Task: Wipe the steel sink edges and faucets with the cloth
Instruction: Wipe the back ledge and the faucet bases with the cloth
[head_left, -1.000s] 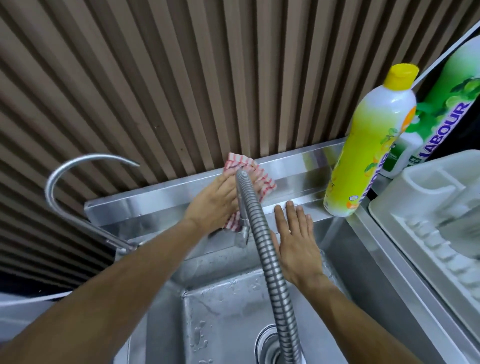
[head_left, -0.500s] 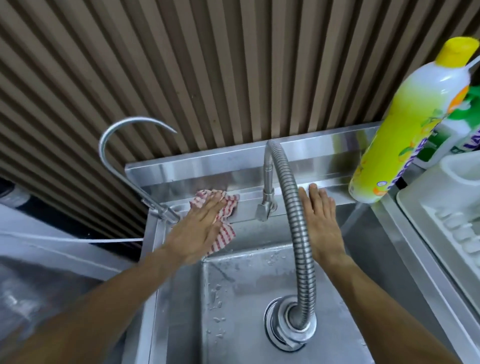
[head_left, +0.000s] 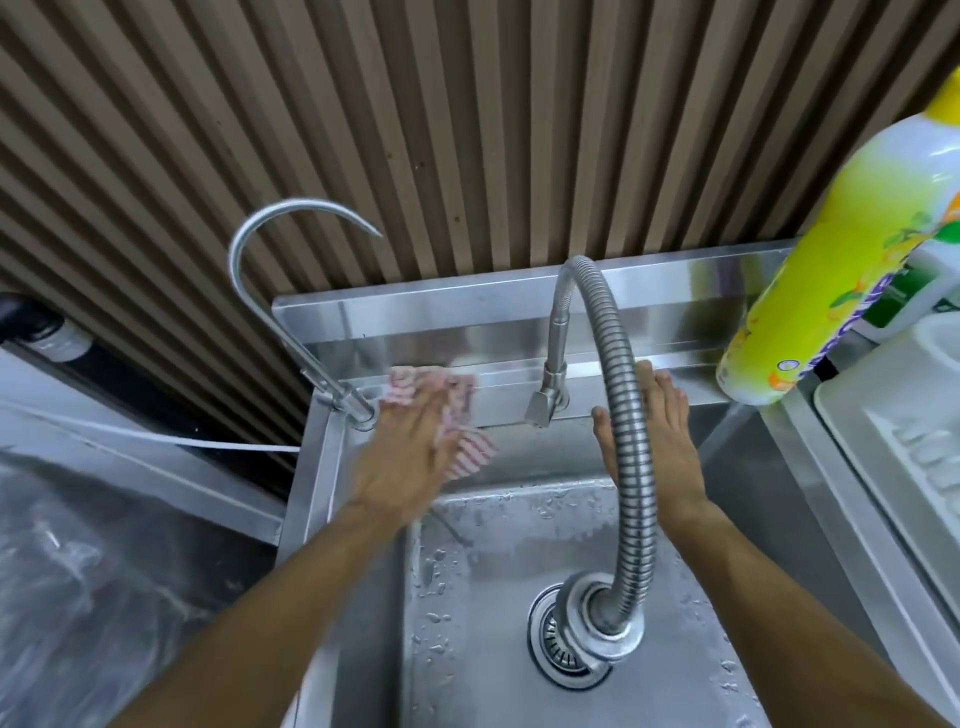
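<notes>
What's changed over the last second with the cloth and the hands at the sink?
The left hand slid the cloth leftward along the sink's back ledge, from behind the flexible faucet to beside the gooseneck faucet. The right hand stayed flat by the flexible faucet. The soap bottle hasn't moved.

bright even light, wide-angle warp, some motion blur

from my feed: left hand (head_left: 410, 457) & cloth (head_left: 457, 421) smeared by motion blur, right hand (head_left: 660, 447) sharp. glare streaks on steel back ledge (head_left: 467, 317) w/ soft reflections, wet basin (head_left: 493, 597) glints. slatted wall (head_left: 467, 130) fans out, strong distortion at edges; yellow bottle (head_left: 831, 260) leans & stretches at rt edge. bottom-left corner soft, murky. shadows faint.
</notes>
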